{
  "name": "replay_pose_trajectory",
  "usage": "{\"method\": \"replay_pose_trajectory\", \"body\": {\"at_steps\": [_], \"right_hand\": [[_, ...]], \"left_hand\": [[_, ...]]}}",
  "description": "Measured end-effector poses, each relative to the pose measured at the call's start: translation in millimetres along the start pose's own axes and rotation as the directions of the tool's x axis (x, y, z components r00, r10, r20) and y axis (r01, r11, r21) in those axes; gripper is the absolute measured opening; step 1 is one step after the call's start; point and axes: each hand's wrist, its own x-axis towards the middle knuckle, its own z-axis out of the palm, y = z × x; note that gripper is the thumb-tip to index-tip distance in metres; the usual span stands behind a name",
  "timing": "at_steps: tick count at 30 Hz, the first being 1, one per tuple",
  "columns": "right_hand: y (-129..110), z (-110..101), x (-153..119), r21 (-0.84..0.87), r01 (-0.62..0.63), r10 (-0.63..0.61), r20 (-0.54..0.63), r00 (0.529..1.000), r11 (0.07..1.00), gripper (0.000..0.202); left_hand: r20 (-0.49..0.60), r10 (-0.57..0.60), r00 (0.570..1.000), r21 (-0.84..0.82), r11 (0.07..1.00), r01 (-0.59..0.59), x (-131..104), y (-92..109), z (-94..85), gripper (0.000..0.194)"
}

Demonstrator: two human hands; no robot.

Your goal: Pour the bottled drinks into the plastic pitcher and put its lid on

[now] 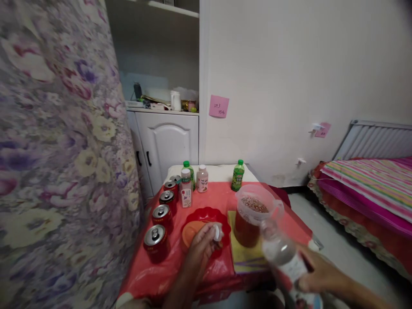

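Note:
Over the red scalloped tray point(222, 213), my left hand point(202, 241) pinches a white bottle cap point(217, 232). An orange lid point(189, 231) lies in that tray beside the hand. My right hand point(317, 272) is wrapped round a clear plastic bottle point(283, 251) with a pale label, blurred and tilted, its uncapped-looking neck toward the pitcher. That pitcher point(247, 227) is translucent pink plastic, holds reddish-brown liquid with froth on top, and stands on a yellow cloth point(240, 259). The bottle's mouth overlaps the pitcher's side in view; whether they touch I cannot tell.
Several red drink cans point(156, 243) line the table's left edge. White-capped bottles point(186, 189) point(202, 179) and green-capped bottles point(238, 176) point(192, 174) stand farther back on the red tablecloth point(215, 193). A floral curtain point(64, 150) hangs left; a bed point(370, 193) is at right.

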Motion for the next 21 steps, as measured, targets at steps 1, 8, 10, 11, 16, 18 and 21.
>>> {"method": "replay_pose_trajectory", "body": {"at_steps": [1,8,10,11,16,18,21], "right_hand": [[11,16,5,0.088,-0.049,0.043,0.075,0.996,0.995,0.09],[48,66,40,0.37,-0.099,0.024,0.201,0.979,0.924,0.086],[60,67,45,0.375,-0.073,-0.008,0.21,0.978,0.924,0.086],[65,67,46,0.362,-0.063,-0.014,0.207,0.978,0.93,0.086],[81,68,45,0.213,-0.046,0.008,0.174,0.985,0.976,0.088],[83,66,42,0.169,-0.019,-0.009,0.167,0.986,0.985,0.085],[89,61,39,0.105,0.022,-0.039,0.161,0.986,0.994,0.084]], "left_hand": [[0.003,0.004,1.0,0.022,1.0,-0.004,-1,-1,1.0,0.038],[0.011,0.016,1.0,0.236,0.972,-0.018,-5,-10,-1.1,0.048],[0.017,0.018,1.0,0.317,0.948,-0.022,-7,-9,-0.2,0.05],[0.024,0.016,1.0,0.359,0.933,-0.023,-9,-8,1.3,0.05],[0.051,0.014,0.999,0.577,0.815,-0.041,-18,-7,17.1,0.038],[0.06,0.028,0.998,0.705,0.706,-0.062,-22,-8,25.9,0.033],[0.064,0.029,0.997,0.854,0.515,-0.07,-28,-4,42.9,0.029]]}}
